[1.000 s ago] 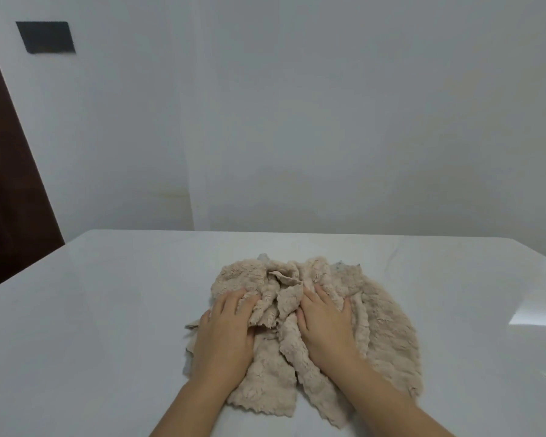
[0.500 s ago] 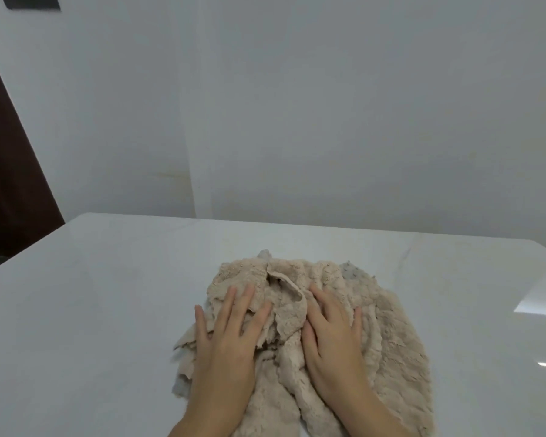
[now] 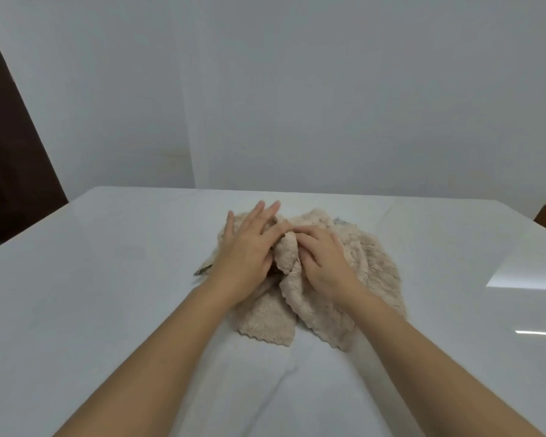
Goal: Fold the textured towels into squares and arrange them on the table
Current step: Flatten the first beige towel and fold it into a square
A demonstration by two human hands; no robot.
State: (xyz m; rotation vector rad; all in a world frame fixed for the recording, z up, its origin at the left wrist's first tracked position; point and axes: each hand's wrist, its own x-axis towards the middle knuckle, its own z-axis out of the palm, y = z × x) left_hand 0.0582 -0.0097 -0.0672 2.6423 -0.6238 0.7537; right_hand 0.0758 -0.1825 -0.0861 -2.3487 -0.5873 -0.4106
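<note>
Head view, single frame. Left hand [image 3: 249, 250] lies palm-down on the left half of the heap of towels [image 3: 375, 269], fingers [image 3: 256, 214] straight and slightly spread, tips reaching past the heap's far edge; thumb angled toward the middle. Right hand [image 3: 327, 263] lies on the right half, knuckles up, fingers [image 3: 306, 230] bent inward against a raised fold [image 3: 287, 250] of cloth that stands between the two hands. Right thumb hidden; cannot tell whether this hand pinches the fold or only presses against it. Left thumb tip and right index finger nearly meet at the top of the fold.

Towels: beige, nubbly, crumpled together in one loose pile at the middle of the table [image 3: 108, 279], unfolded. Two flaps with wavy edges [image 3: 265, 337] hang toward the near side, under the wrists. A small grey corner [image 3: 203, 270] pokes out at the pile's left, touching the tabletop.

Both forearms bare, entering from the near edge.

Table white, glossy, with a bright reflection [image 3: 527, 280] at right. White wall [image 3: 328, 89] behind; dark brown door [image 3: 10, 152] at far left.
</note>
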